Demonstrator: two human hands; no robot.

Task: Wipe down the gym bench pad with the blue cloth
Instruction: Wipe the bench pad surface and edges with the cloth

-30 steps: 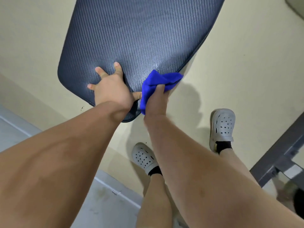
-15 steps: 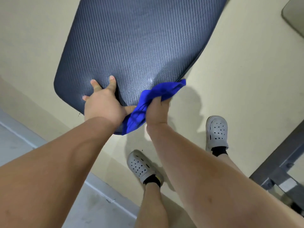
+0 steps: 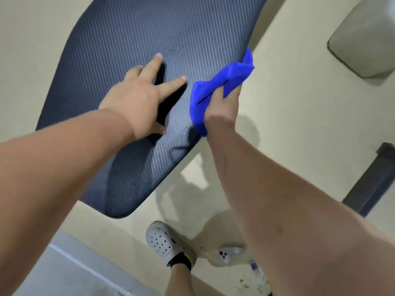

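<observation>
1. The gym bench pad (image 3: 132,35) is a dark, ribbed cushion with rounded corners. It runs from the top of the view down toward the lower centre, above a beige floor (image 3: 299,116).

2. The left hand (image 3: 136,101) lies palm down on the middle of the pad. Its fingers (image 3: 152,66) are straight and spread wide, and the hand holds nothing.

3. The right hand (image 3: 223,103) grips the blue cloth (image 3: 224,80), with its fingers curled round the bunched fabric.

4. The cloth sits at the right edge of the pad, just beside the nearest fingertip of the left hand.
   - 1 end of the cloth sticks up past the pad edge, over the floor.
   - The other end hangs below the hand, against the pad edge.
   - It cannot be determined whether the cloth presses on the top surface or only on the edge.

5. Small bright specks show on the pad near its near end. Whether they are moisture cannot be told.

6. Other items in view:
   - 1 white perforated shoe (image 3: 160,242) with a black sock (image 3: 180,260), just below the near corner of the pad.
   - A second shoe (image 3: 227,254), largely hidden behind the right forearm.
   - A grey rounded object (image 3: 363,39) at the upper right.
   - A dark bar (image 3: 367,180) at the right edge.
   - A grey floor strip (image 3: 64,272) at the lower left.
</observation>
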